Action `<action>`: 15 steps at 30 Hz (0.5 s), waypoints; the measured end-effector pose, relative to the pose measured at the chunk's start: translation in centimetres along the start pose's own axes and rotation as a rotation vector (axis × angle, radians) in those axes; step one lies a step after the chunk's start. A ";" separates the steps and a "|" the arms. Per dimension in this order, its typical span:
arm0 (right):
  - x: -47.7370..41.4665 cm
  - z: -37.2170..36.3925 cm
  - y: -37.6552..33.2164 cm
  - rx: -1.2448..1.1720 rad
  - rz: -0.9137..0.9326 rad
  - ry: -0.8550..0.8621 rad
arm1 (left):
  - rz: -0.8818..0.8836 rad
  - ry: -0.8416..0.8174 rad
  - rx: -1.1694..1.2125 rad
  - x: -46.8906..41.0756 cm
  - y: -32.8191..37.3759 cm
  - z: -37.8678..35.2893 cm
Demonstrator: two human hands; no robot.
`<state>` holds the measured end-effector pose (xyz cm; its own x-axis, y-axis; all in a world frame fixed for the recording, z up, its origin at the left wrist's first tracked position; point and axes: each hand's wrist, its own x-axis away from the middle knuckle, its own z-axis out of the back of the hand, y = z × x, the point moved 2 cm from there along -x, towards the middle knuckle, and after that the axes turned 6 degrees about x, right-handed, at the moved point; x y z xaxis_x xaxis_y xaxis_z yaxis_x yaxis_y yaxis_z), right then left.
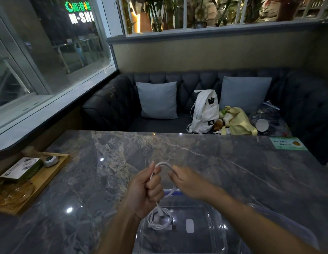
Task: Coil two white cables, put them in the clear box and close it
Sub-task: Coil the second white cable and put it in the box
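My left hand (147,189) grips a white cable (164,164) in a fist above the near part of the table. The cable arches from that fist over to my right hand (185,180), which pinches it, and a strand with a plug hangs down below the left fist. Under the hands stands the clear box (217,233), open. Inside it, at the left, lies a second white cable (159,219), coiled. The clear lid (280,222) lies on the table to the right of the box.
A wooden tray (49,173) with a small box, a silver object and an amber glass dish sits at the table's left edge. A green card (288,143) lies at the far right. Behind the table, a sofa holds cushions, a white backpack (205,111) and bags.
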<state>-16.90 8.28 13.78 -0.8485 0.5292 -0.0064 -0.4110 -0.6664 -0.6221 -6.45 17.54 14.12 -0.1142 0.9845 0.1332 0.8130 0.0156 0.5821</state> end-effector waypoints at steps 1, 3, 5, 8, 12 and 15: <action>0.0 -0.1 -0.1 0.018 -0.007 0.006 | -0.013 0.000 0.008 0.1 -0.1 -0.1; 0.0 -0.2 -0.6 0.021 -0.007 0.013 | -0.035 -0.003 -0.005 0.2 0.0 -0.2; 0.0 -0.4 -1.2 -0.106 -0.014 0.034 | -0.070 -0.009 -0.041 0.3 0.1 -0.3; 0.0 -0.2 -1.7 -0.216 -0.025 0.097 | -0.091 -0.058 -0.068 0.5 0.4 -0.4; 0.1 0.6 -1.3 0.075 0.057 0.093 | 0.153 -0.170 -0.172 0.9 1.8 -0.4; 0.1 0.8 -1.2 0.338 0.121 0.044 | 0.308 -0.106 -0.285 0.7 2.2 0.1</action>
<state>-16.76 8.72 15.18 -0.8853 0.4535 -0.1026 -0.4020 -0.8575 -0.3210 -4.67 18.29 15.37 0.1803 0.9483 0.2612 0.6084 -0.3161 0.7279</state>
